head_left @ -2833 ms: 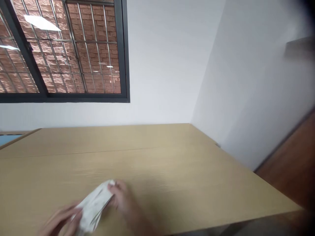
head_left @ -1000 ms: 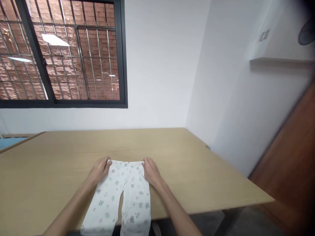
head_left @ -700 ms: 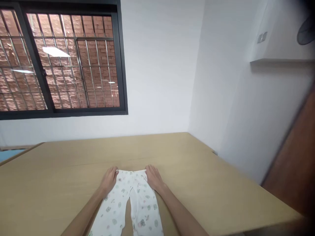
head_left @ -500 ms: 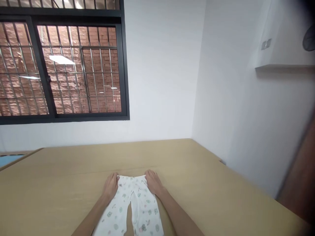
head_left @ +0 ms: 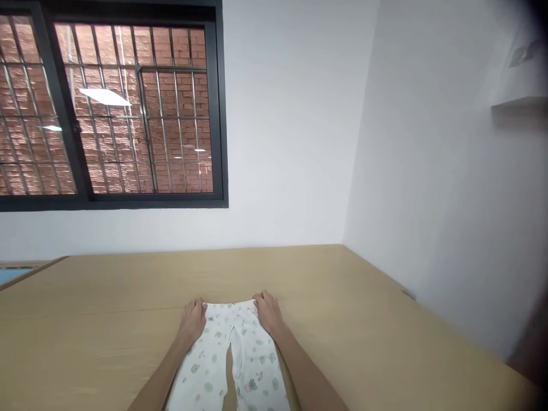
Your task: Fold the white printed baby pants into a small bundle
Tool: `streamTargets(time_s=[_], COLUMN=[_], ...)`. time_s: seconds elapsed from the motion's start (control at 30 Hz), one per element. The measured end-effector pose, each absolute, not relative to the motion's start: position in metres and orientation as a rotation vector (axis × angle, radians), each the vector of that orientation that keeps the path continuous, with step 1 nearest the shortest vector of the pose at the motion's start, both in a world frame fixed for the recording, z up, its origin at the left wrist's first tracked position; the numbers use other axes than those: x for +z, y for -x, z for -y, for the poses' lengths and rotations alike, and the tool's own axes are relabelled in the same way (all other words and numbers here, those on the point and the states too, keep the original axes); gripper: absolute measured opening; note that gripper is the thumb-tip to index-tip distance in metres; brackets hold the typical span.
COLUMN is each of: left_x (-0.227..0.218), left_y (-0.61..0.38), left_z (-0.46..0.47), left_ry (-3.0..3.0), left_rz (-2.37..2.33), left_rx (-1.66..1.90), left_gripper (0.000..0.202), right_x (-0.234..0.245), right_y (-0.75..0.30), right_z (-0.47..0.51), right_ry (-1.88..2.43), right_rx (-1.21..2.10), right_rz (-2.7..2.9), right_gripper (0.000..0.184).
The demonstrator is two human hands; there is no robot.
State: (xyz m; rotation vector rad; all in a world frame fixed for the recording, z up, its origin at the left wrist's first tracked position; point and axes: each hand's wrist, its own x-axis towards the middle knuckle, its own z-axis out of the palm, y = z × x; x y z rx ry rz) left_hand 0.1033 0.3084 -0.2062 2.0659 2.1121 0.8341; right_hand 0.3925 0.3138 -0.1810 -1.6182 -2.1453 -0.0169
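A small pair of white pants [head_left: 214, 342] with a print of green and pink figures lies spread on the tan tabletop, waistband away from me and legs toward me. My left hand [head_left: 193, 319] grips the left corner of the waistband, fingers curled at the edge. At the right corner, my right hand [head_left: 268, 313] is closed on the waistband too. The band runs nearly straight between both hands. The lower ends of the legs fall outside the picture.
The wide tan table [head_left: 128, 285] reaches to the white wall [head_left: 291, 125]. A dark-framed window [head_left: 220, 125] with bars is at the left. A light blue surface [head_left: 12, 275] shows beyond the table's left edge.
The view has shifted slightly, so window and walls sit differently in the picture. Both hands keep their hold on the pants, and the waistband has moved slightly away from me.
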Motion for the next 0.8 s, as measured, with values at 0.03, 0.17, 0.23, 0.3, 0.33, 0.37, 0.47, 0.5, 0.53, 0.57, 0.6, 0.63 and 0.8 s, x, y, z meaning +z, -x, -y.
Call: streamTargets(time_s=[0.03, 0.17, 0.23, 0.3, 0.33, 0.37, 0.47, 0.5, 0.53, 0.57, 0.6, 0.63, 0.8], left_x=[-0.207, -0.208, -0.208, -0.209, -0.210, -0.210, -0.212, -0.212, -0.212, -0.213, -0.213, -0.213, -0.204], left_y=[-0.104, -0.105, -0.106, -0.106, -0.106, -0.105, -0.103, -0.103, -0.102, -0.102, -0.101, -0.101, -0.099], left_z=[-0.312, -0.325, -0.330, -0.335, -0.337, -0.339, -0.341, -0.341, -0.342, -0.342, -0.341, -0.341, -0.336], left_ry=[-2.066, -2.083, -2.083, -2.070, -2.060, -2.051, -2.019, -2.005, -1.988, -1.966, -1.937, -1.899, -1.668], left_rz=[-2.129, -2.155, -2.149, -2.140, -2.132, -2.121, -2.076, -2.062, -2.049, -2.038, -2.029, -2.023, -1.966], left_rx=[0.827, 0.826, 0.844, 0.866, 0.876, 0.887, 0.930, 0.949, 0.972, 0.998, 1.026, 1.057, 1.224], left_gripper=[0.022, 0.020, 0.019, 0.019, 0.019, 0.020, 0.021, 0.022, 0.022, 0.022, 0.023, 0.024, 0.033], right_x=[-0.182, -0.183, -0.184, -0.184, -0.185, -0.186, -0.187, -0.188, -0.188, -0.188, -0.188, -0.188, -0.186], right_y=[-0.392, -0.392, -0.393, -0.394, -0.395, -0.395, -0.395, -0.395, -0.396, -0.396, -0.396, -0.396, -0.397], right_z=[-0.318, -0.329, -0.332, -0.333, -0.333, -0.333, -0.335, -0.335, -0.336, -0.337, -0.338, -0.339, -0.342], right_ry=[1.617, 1.617, 1.618, 1.623, 1.627, 1.631, 1.640, 1.641, 1.640, 1.638, 1.637, 1.638, 1.653], right_rx=[-0.008, 0.019, 0.034, 0.053, 0.063, 0.074, 0.112, 0.126, 0.141, 0.157, 0.174, 0.191, 0.250], right_rz=[2.139, 2.098, 2.072, 2.045, 2.032, 2.021, 1.991, 1.981, 1.970, 1.958, 1.942, 1.924, 1.831], right_gripper=[0.029, 0.030, 0.031, 0.032, 0.033, 0.032, 0.031, 0.030, 0.029, 0.029, 0.028, 0.028, 0.022])
